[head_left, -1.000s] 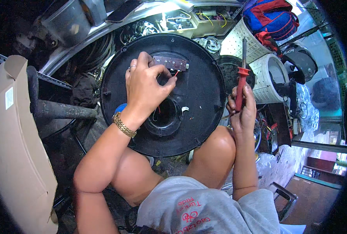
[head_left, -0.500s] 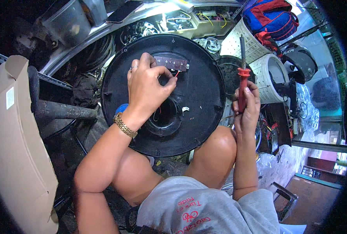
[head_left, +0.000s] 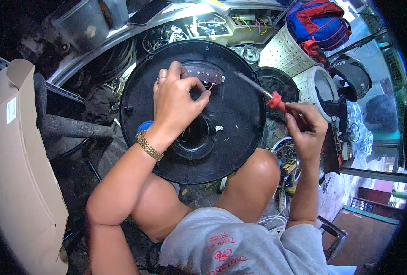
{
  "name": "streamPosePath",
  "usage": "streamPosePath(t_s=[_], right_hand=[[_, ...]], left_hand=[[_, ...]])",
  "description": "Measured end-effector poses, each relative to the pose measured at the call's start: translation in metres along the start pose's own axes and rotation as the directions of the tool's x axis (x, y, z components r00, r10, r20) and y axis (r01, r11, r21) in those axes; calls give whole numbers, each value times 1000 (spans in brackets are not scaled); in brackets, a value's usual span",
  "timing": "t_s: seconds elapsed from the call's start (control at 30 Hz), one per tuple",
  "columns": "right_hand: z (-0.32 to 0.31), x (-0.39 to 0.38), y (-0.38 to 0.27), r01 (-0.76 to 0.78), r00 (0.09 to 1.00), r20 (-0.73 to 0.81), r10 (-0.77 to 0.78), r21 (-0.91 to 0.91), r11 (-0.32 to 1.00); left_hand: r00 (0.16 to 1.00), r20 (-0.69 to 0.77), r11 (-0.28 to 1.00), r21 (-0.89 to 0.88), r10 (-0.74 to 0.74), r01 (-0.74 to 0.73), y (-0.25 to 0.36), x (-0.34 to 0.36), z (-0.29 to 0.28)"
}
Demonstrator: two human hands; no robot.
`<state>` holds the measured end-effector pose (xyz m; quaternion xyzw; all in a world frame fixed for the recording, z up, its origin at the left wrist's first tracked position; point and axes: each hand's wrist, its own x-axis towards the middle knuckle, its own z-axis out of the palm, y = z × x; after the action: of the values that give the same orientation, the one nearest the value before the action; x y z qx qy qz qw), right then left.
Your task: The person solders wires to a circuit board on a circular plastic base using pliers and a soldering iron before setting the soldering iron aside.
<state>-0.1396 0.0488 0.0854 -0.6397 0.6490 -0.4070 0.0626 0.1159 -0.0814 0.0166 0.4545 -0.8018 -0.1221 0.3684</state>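
Observation:
A large round black plastic housing (head_left: 240, 133) rests over my knees. On its far part lies a small dark circuit board (head_left: 206, 74) with a row of solder points. My left hand (head_left: 178, 96), wearing a ring and a gold watch, is closed in a pinch on a thin red wire (head_left: 211, 86) at the board's near right edge. To the right, my right hand (head_left: 309, 128) is wrapped round the red handle of a soldering iron (head_left: 276, 101). Its metal shaft slants up and left over the housing's right rim, the tip apart from the board.
A white scrap (head_left: 219, 128) lies on the housing beside its central hole. Cardboard (head_left: 25, 160) stands at the left. White baskets (head_left: 283, 50), a blue and red bag (head_left: 320, 25) and a helmet (head_left: 350, 68) are at the right. Metal parts crowd the far side.
The soldering iron has swung from upright to slanting left, its tip now over the housing. My right hand has shifted right and turned. My left hand keeps its pinch almost in place.

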Motion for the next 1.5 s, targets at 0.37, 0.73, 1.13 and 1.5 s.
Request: streamPosePath(t_s=[0.37,0.73,1.13,1.5], right_hand=[[8,20,-22,175,971,190,-146,-146,974],[12,24,-22,206,963,211,-168,-174,963],[10,26,-23,226,956,237,-174,-212,951],[12,26,-21,215,957,236,-168,-192,958]], left_hand=[[1000,5,1000,-12,-8,8,-1,0,-2],[996,54,997,-26,-69,70,1,0,-4],[1000,18,1000,-7,-18,18,0,0,-3],[999,24,1000,-1,-22,22,0,-1,-3]])
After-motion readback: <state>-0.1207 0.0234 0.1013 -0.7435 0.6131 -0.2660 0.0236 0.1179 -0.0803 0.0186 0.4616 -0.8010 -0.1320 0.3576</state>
